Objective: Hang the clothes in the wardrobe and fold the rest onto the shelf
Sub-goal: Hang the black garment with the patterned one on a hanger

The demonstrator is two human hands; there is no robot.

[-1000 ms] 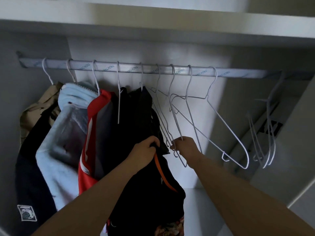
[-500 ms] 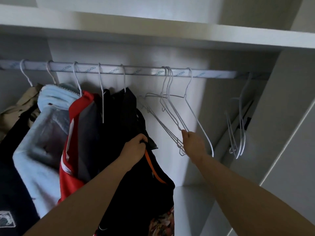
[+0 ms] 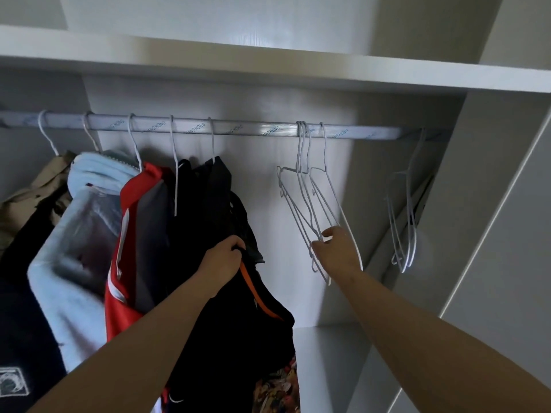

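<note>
A black garment with an orange stripe is held bunched in the grip of the left hand, fingers curled tight around a fold of cloth, just right of the clothes already hung on the rail. The grip of the right hand is narrow: thumb and fingertips are closed on the lower end of a cluster of 3 wire hangers, though which of the 3 is actually pinched cannot be told. The cluster is swung out of plumb, its long axis running steeply from the hooks on the rail, above and slightly left, down to the right hand. The garment lies to the left of that pinch, with bare back panel between the 2 hands. The right hand is judged much the nearer, so 1 hanger would likely be unhooked upward along that axis and carried leftward to the garment. Some spare hangers are hung well apart at the rail's right end.
</note>
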